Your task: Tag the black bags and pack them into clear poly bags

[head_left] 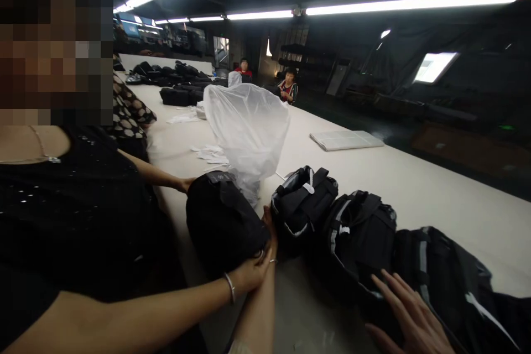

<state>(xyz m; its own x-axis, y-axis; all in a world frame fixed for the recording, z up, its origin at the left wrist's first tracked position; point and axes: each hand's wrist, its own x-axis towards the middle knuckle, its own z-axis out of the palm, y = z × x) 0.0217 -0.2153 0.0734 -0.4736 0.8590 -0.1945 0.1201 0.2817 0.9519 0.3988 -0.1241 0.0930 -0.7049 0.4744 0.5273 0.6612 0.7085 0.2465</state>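
Nearest, the right hand (410,310), fingers apart, is close to a grey-edged black bag (367,238) on the pale surface (418,191); the left hand (271,231), grip unclear, touches the end of a plain, rounded black bag (222,221) with a printed label (220,177), beside a co-worker's hand (251,275)

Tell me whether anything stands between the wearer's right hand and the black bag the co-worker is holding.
Yes: the wearer's left hand and the co-worker's near hand are on the facing side of the held bag. The row of bags beside the right hand partly intrudes too.
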